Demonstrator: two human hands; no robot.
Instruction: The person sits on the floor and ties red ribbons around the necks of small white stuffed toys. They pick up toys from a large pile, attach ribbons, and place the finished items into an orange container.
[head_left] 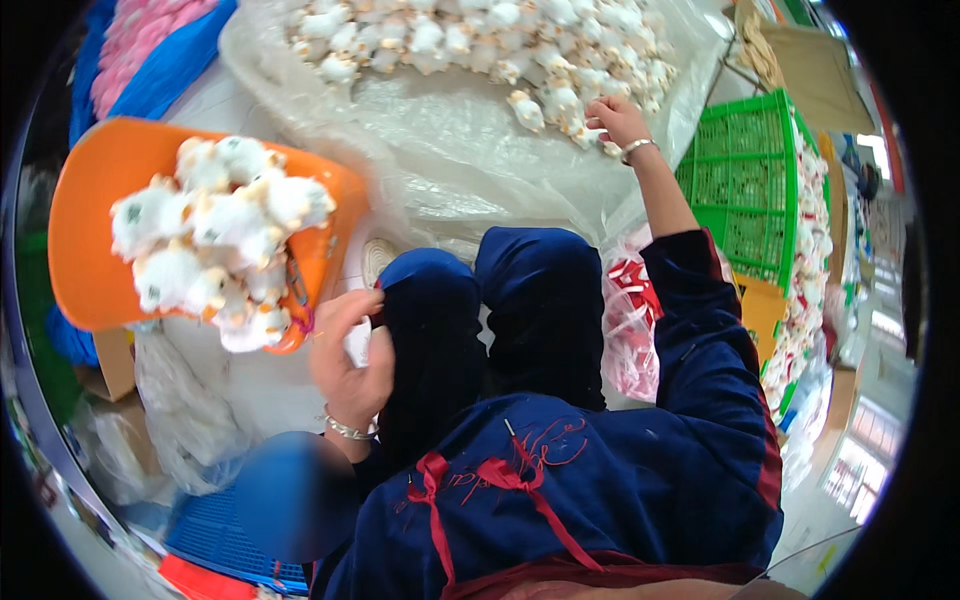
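Observation:
My right hand (618,120) reaches out to the near edge of a big heap of small white plush toys (430,40) with orange-tan parts. Its fingers are bent but apart, right beside a plush toy (572,128); whether they touch it is hard to tell. My left hand (350,365) hovers by my left knee, thumb and fingers apart, holding nothing that I can make out. Left of it stands an orange plastic chair (85,240), its seat piled with several larger white plush toys (235,220). A small dark and pink item (300,300) lies at that pile's edge.
Clear plastic sheeting (450,160) spreads under the heap. Green crates (740,185) with more white and red pieces stand at right. A plastic bag with red and white pieces (635,290) lies beside my right leg. A blue basket (225,525) sits at lower left.

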